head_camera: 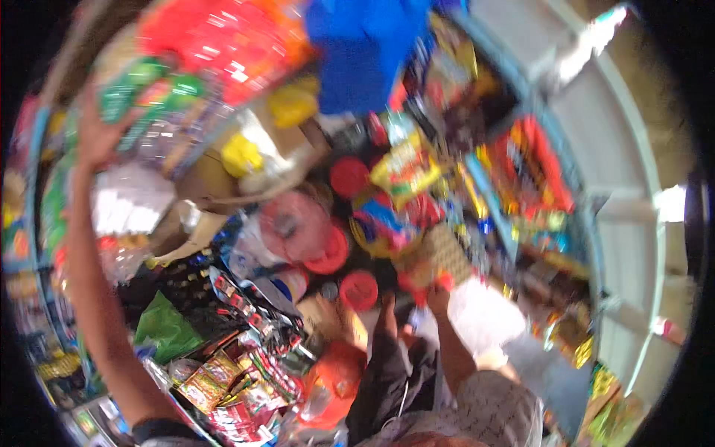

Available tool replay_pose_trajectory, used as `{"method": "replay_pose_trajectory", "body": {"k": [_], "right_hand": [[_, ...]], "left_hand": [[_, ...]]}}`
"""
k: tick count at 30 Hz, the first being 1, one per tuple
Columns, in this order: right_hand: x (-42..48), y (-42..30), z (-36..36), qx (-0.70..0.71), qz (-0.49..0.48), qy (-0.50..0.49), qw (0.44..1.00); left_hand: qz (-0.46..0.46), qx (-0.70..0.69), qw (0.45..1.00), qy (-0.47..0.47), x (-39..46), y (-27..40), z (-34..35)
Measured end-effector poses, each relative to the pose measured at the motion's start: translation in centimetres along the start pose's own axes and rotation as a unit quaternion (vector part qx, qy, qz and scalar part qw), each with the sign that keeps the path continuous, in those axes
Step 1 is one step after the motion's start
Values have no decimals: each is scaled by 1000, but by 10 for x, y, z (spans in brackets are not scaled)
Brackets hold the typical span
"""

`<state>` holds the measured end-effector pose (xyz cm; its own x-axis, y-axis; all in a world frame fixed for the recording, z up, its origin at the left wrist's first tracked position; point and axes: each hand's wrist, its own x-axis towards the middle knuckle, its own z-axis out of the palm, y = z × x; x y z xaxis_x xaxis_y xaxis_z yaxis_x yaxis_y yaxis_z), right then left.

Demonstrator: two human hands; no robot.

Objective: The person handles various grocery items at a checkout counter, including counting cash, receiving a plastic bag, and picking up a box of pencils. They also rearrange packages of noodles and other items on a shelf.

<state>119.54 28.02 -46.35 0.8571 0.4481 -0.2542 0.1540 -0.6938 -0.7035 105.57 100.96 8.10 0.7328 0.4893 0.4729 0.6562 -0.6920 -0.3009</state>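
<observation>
My left arm reaches far up the left side. My left hand [103, 134] has its thumb and fingers spread beside green packets [120, 98]; blur hides whether it touches them. Just below it lies a shiny white bag [134, 195]. My right hand [439, 296] is low near the middle, in front of my dark-trousered legs. Small red things [413, 282] are by its fingertips, but blur hides whether it holds any. A brown patterned piece [447, 251] lies just beyond it, and a white bag [486, 315] is to its right.
Red-lidded containers [358, 290] stand on the floor ahead, near a yellow packet [406, 167]. An open cardboard box [206, 173] is at left. Sachets [212, 385] fill a box at lower left. Blue hanging cloth or plastic [363, 56] is above. A pale slatted frame [625, 234] curves along the right.
</observation>
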Motion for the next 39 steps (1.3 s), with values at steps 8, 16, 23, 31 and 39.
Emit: {"method": "replay_pose_trajectory", "body": {"k": [8, 16, 23, 31, 39], "right_hand": [[-40, -309, -195, 266, 42, -127, 955], [20, -604, -191, 479, -231, -73, 843], [79, -713, -121, 516, -316, -14, 796], [188, -814, -84, 400, -325, 214, 830], [207, -769, -101, 445, -321, -93, 831]], "left_hand": [[-141, -67, 981, -115, -5, 51, -49], [-141, -104, 975, -137, 5, 54, -67], [-152, -107, 969, -165, 5, 50, -74], [-137, -121, 973, -142, 7, 52, -72], [-143, -41, 970, -192, 12, 66, -86]]}}
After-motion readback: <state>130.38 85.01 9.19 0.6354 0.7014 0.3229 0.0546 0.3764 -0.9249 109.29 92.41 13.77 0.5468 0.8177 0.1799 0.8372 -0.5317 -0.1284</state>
